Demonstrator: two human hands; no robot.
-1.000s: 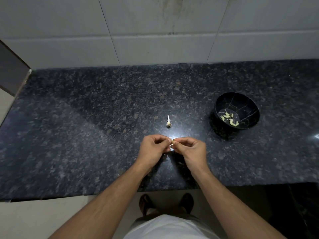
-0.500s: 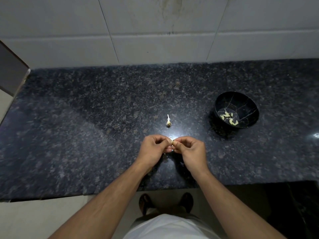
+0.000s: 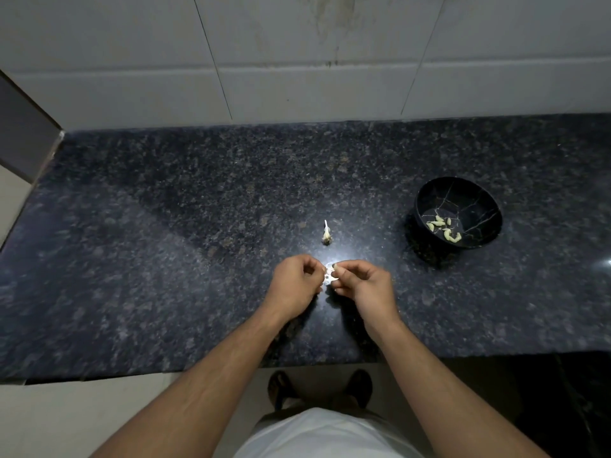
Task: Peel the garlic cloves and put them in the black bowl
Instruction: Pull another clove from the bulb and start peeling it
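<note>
**Garlic clove mid-peel between both hands**

Garlic clove, small and pale (image 3: 331, 272), is pinched between the fingertips of the left hand (image 3: 296, 283) and right hand (image 3: 363, 284), just above the dark speckled granite counter (image 3: 165, 259). Its long axis is too small to tell. The glossy black bowl (image 3: 476, 196), already holding peeled cloves (image 3: 444, 228), lies up and rightward, nearer the right hand. A papery garlic remnant (image 3: 326, 235) sits just beyond the hands.
</note>
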